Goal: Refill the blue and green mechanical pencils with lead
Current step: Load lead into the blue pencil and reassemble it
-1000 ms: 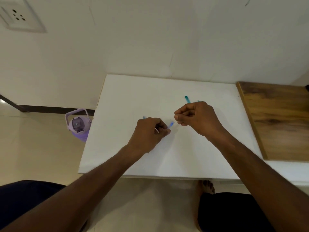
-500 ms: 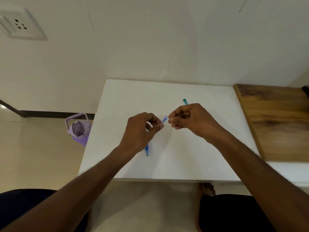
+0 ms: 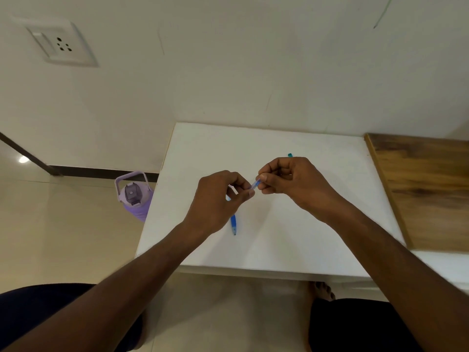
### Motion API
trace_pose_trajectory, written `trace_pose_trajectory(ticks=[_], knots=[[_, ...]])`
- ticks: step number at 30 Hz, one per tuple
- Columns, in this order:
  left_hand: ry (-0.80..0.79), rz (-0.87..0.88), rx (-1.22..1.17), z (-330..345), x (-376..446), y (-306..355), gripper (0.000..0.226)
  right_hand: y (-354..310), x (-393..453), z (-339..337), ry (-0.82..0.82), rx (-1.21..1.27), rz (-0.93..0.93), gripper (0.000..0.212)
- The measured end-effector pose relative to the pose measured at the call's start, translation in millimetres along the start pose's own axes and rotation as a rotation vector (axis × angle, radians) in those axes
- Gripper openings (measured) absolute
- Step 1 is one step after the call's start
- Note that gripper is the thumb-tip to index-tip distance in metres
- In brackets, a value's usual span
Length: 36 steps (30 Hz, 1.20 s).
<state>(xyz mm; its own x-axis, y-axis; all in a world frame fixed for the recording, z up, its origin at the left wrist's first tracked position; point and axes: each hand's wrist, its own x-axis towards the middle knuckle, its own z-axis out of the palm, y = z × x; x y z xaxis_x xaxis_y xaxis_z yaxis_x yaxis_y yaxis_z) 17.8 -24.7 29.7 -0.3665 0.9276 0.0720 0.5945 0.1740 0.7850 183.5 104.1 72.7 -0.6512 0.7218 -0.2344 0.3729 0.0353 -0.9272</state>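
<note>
My left hand [image 3: 218, 199] grips the blue mechanical pencil [image 3: 233, 223], whose tip sticks out below the hand and points toward me. A small translucent blue tube [image 3: 255, 185] sits between the two hands. My right hand [image 3: 289, 182] pinches its far end, and my left fingertips touch its near end. Whether the tube is joined to the pencil is hidden by the fingers. Only the end of the green mechanical pencil [image 3: 290, 155] shows, lying on the white table [image 3: 291, 245] behind my right hand.
A wooden board [image 3: 426, 189] adjoins the table on the right. On the floor by the table's left edge stands a purple water bottle [image 3: 134, 196]. The wall rises right behind the table. My knees and a bare foot [image 3: 321, 290] are below the near edge.
Both hands have risen and drawn together around the small blue tube. The blue pencil's tip now sticks out below my left hand. The view has tilted down slightly.
</note>
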Motion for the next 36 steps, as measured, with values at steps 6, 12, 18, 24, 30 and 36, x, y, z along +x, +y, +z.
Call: trace_pose_trajectory(ticks=[6, 12, 18, 24, 30, 36], knots=[[0.009, 0.059, 0.076, -11.0, -3.2, -4.7, 0.014, -5.4, -7.1, 7.7, -0.018, -0.031, -0.033, 0.013], [-0.052, 0.120, 0.136, -11.6, -0.6, -4.9, 0.012, -2.3, -6.5, -11.2, -0.119, -0.087, -0.015, 0.009], [-0.022, 0.029, -0.063, -6.4, 1.3, -1.9, 0.014, 4.1, 3.7, 7.2, -0.064, 0.118, -0.016, 0.017], [-0.054, -0.062, 0.125, -7.3, 11.5, -8.4, 0.027, 17.5, 18.8, 18.2, 0.130, -0.013, 0.046, 0.022], [-0.190, -0.288, 0.421, -11.7, 8.4, -33.3, 0.033, 38.6, 29.8, 11.8, 0.104, -0.244, 0.181, 0.023], [-0.280, -0.323, 0.478, -5.8, 4.8, -27.6, 0.037, 54.9, 38.0, 29.1, 0.136, -0.319, 0.195, 0.023]])
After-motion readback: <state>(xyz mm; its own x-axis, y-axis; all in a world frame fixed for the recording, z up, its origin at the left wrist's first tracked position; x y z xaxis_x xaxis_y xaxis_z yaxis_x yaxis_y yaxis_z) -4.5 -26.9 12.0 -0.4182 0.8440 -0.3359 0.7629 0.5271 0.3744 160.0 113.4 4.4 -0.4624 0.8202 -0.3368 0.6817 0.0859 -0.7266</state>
